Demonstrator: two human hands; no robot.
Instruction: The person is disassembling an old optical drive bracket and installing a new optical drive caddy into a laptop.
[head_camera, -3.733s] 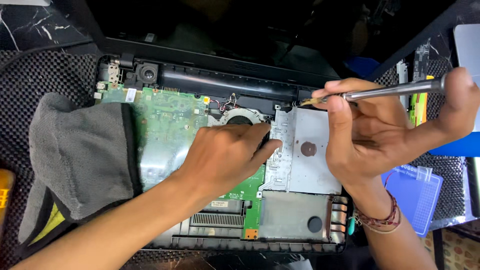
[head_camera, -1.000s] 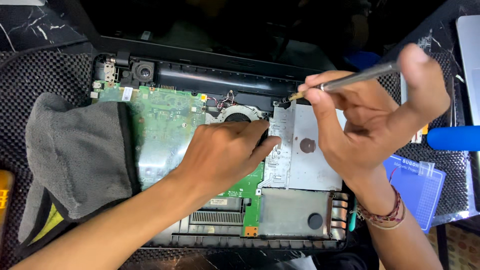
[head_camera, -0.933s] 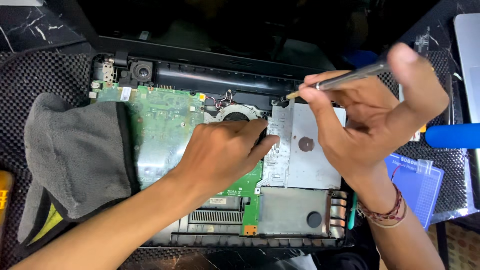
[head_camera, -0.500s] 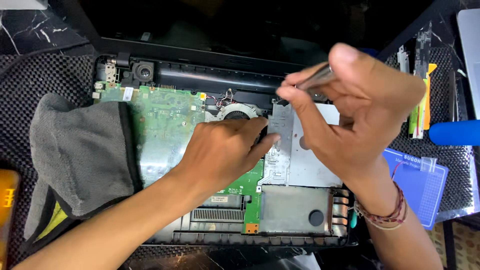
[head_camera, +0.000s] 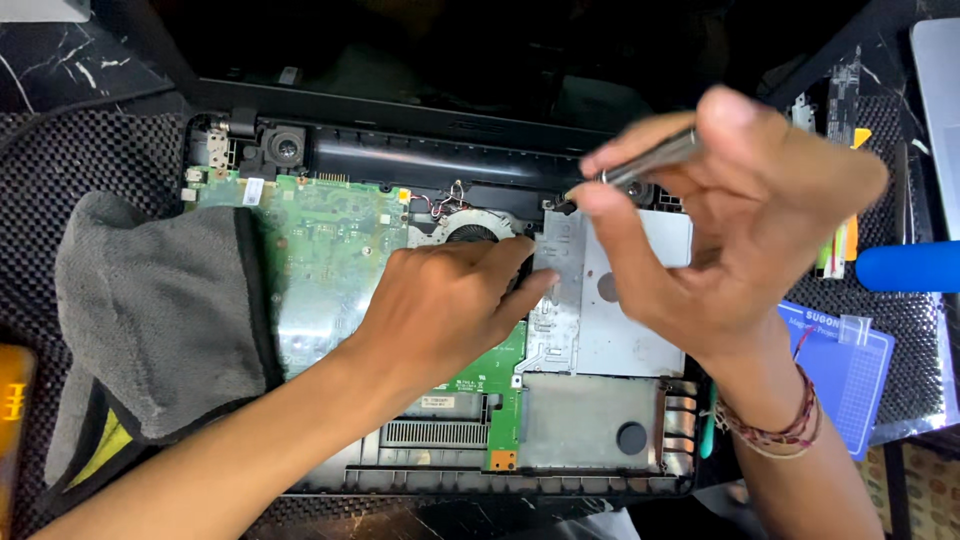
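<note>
Head view, laptop: an opened laptop base (head_camera: 300, 480) lies on a black mesh mat (head_camera: 90, 160), its green motherboard (head_camera: 330, 250) bare, the cooling fan (head_camera: 470, 228) at top centre, a silver drive bracket (head_camera: 620, 320) to the right.
Head view, left hand: the left hand (head_camera: 450, 300) lies flat, palm down, over the board just below the fan; its fingertips (head_camera: 535, 285) touch the bracket's left edge. The fingers are spread and close round nothing.
Head view, right hand: the right hand (head_camera: 730, 230) is raised above the bracket, thumb and forefinger pinched on slim metal tweezers (head_camera: 650, 165). Their tip points down-left to the bracket's upper left corner, near the hinge bar (head_camera: 430, 160).
Head view, surroundings: a grey cloth (head_camera: 160, 310) covers the base's left end; a blue card (head_camera: 850, 370) and a blue handle (head_camera: 910, 265) lie at right.
Risk: a metal tip so close to bare board and fan wires could, I judge, slip and scratch a trace or snag a wire if the pinch shifts. The resting palm could press on components.
Hard to tell: the tweezers are motion-blurred; whether the tip holds a screw or anything else cannot be told. The left hand hides the board's centre. The blue handle is cut off at the right edge.
</note>
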